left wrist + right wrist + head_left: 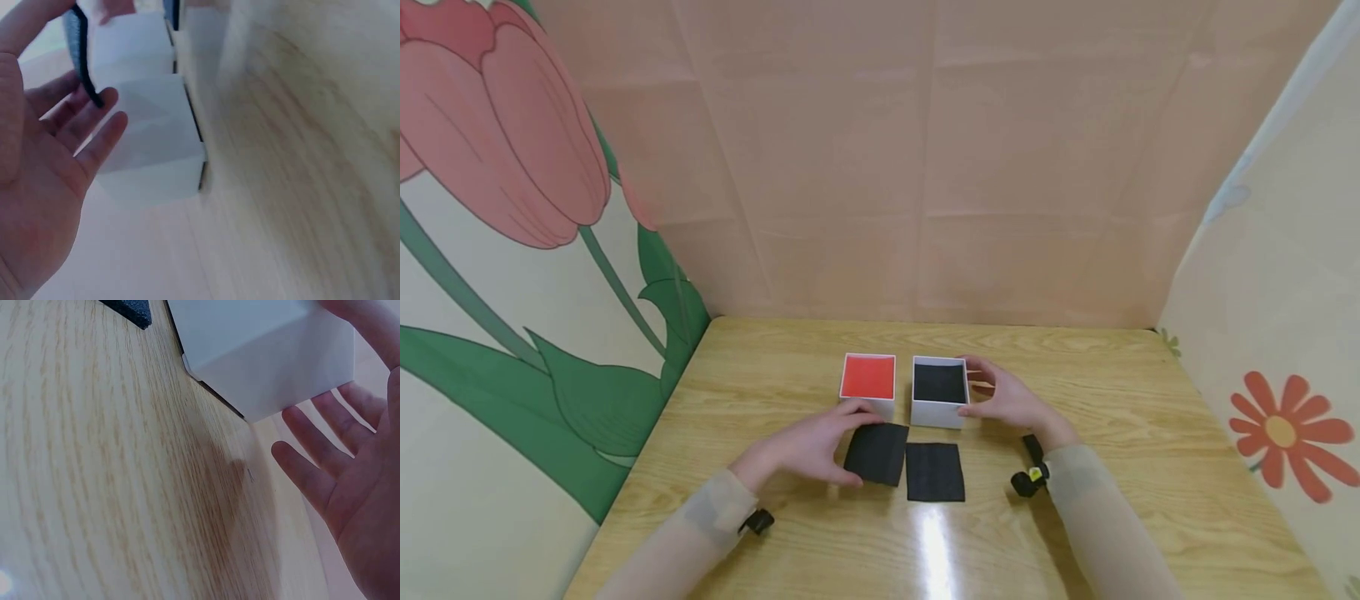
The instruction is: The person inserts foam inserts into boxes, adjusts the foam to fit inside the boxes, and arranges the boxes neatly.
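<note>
My left hand (812, 446) pinches a thin black foam square (877, 455), tilted above the table, between thumb and fingers. In the left wrist view its dark edge (80, 53) shows between the thumb and fingertips. Flat on the table beside it lies a second black square (935, 472). My right hand (1011, 400) holds the right side of a white open box (937, 414) with black inside, thumb at the front corner and fingers toward the back. Left of that box stands another white box (883, 407), its inside red; my left fingers are just in front of it.
The wooden table (775, 358) reaches back to a pink cloth (925, 167). Flower-printed cloths hang at left and right. A small black wrist device (1030, 479) sits by the right sleeve, another (758, 522) by the left.
</note>
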Tool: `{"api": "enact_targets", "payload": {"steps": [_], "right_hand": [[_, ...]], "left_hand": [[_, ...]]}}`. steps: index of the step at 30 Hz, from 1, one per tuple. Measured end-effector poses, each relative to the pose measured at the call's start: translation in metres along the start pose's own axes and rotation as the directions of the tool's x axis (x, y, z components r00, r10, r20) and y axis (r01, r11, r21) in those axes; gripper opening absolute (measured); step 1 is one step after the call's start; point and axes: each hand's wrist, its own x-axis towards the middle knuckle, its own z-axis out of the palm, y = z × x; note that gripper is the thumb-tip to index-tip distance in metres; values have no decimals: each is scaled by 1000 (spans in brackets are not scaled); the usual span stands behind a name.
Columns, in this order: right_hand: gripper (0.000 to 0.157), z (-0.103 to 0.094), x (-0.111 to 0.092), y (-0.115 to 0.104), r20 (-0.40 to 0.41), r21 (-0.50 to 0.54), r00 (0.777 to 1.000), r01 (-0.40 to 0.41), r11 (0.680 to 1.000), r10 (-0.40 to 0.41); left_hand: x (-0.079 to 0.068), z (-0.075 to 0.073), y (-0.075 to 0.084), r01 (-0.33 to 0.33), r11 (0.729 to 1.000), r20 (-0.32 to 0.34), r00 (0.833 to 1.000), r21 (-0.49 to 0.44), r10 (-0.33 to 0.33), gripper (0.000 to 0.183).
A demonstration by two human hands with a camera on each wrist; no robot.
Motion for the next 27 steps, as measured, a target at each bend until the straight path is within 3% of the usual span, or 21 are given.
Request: {"api": "enact_targets", "payload": {"steps": [9, 18, 27], "right_hand": [[103, -2, -1, 1, 1, -14, 1000, -12, 1000, 12], [103, -2, -2, 0, -2, -9, 1000, 5, 1000, -5], [103, -1, -2, 3, -8, 14, 1000, 1, 1000, -1]], "left_hand": [[11, -10, 8, -50, 996, -91, 995, -72, 44, 92], [32, -12, 6, -49, 998, -259, 965, -36, 38, 90], [53, -13, 6, -28, 999, -277, 961, -46, 14, 86]]}}
